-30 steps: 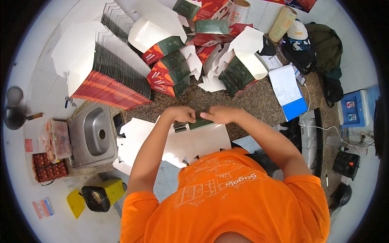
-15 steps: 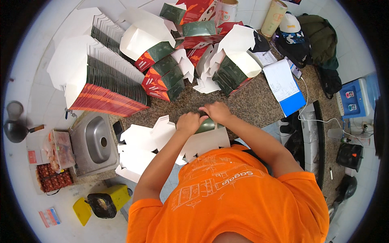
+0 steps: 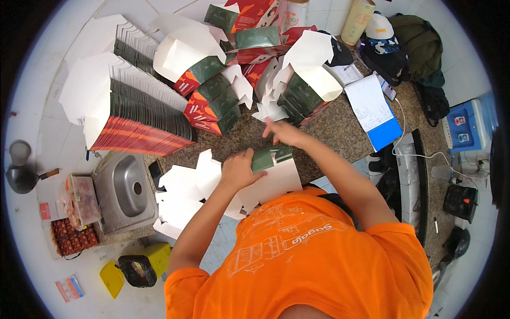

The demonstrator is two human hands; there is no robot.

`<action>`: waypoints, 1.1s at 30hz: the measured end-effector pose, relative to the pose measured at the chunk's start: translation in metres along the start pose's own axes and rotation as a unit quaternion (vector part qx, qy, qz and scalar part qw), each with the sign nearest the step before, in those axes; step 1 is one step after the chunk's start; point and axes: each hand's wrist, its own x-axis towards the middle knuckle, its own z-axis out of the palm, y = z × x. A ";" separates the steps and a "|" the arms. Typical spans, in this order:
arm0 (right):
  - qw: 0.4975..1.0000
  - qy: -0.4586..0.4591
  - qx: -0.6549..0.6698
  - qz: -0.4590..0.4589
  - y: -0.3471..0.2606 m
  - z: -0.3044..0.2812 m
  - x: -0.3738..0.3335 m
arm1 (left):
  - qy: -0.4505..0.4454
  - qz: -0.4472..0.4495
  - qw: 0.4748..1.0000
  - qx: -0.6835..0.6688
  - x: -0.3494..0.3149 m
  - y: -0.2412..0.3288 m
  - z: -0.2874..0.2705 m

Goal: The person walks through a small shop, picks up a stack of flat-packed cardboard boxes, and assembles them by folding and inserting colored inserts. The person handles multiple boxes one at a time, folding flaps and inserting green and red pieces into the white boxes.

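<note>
A partly folded cardboard food box (image 3: 279, 181), with a white inside and a dark green panel turned up, lies at the counter's front edge against my body. My left hand (image 3: 237, 170) grips its left part, thumb over the green panel and fingers at the far edge. Just beyond the box, my right hand (image 3: 284, 134) is held with thumb and index finger apart and nothing visible between them. Its fingertips are close to the white flaps of a folded green and red box (image 3: 305, 95). Flat white box blanks (image 3: 180, 204) spread out left of my left forearm.
Tall stacks of nested red and green boxes (image 3: 141, 117) stand at the left. More folded boxes (image 3: 212, 103) are heaped behind. A notebook (image 3: 372, 109), phone (image 3: 387, 87) with cable, caps and bag (image 3: 417, 50) are at the right. A sink (image 3: 127, 186) is left.
My right hand has come away from the box and opened, moving slightly up beyond it. My left hand has shifted left and flattened over the box, so more of the green panel shows.
</note>
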 end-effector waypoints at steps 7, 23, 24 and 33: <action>0.891 -0.216 0.399 -0.018 0.020 0.015 -0.065 | 0.250 -0.209 0.913 -0.247 -0.073 -0.024 -0.112; 0.866 -0.173 -0.417 -0.217 -0.178 0.038 -0.032 | 0.300 -0.062 0.951 -0.038 -0.119 0.006 -0.143; 0.847 -0.231 -0.437 -0.194 -0.180 0.046 -0.022 | 0.169 -0.067 0.981 -0.074 -0.103 -0.004 -0.138; 0.688 -0.200 -0.651 -0.250 -0.052 0.098 0.029 | -0.185 -0.098 0.978 -0.014 -0.021 -0.111 0.053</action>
